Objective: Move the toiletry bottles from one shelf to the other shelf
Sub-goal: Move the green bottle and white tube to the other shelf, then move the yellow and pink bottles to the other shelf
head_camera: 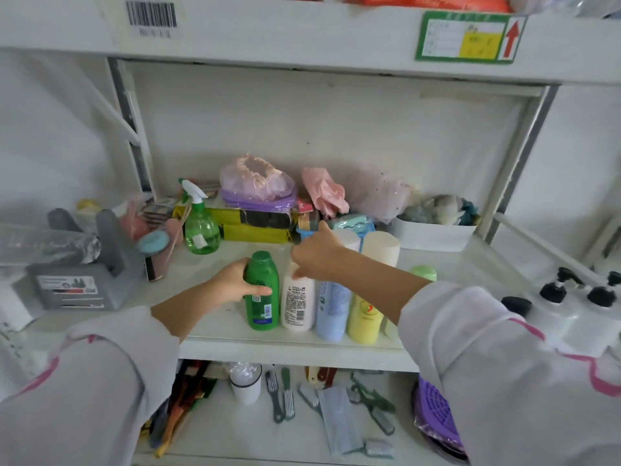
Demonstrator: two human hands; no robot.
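A stockroom or warehouse: white metal shelving [302,351] bearing a barcode sticker [151,15] and location label [468,37].

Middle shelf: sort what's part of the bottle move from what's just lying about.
Part of the job: green bottle in the left hand; white bottle under the right hand; blue bottle; yellow bottle.

Lying about: spray bottle, grey organiser, white basket.

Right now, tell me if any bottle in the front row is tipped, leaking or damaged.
Nothing stands out. The green bottle, white bottle, blue bottle and yellow bottle stand upright, with no spill on the shelf.
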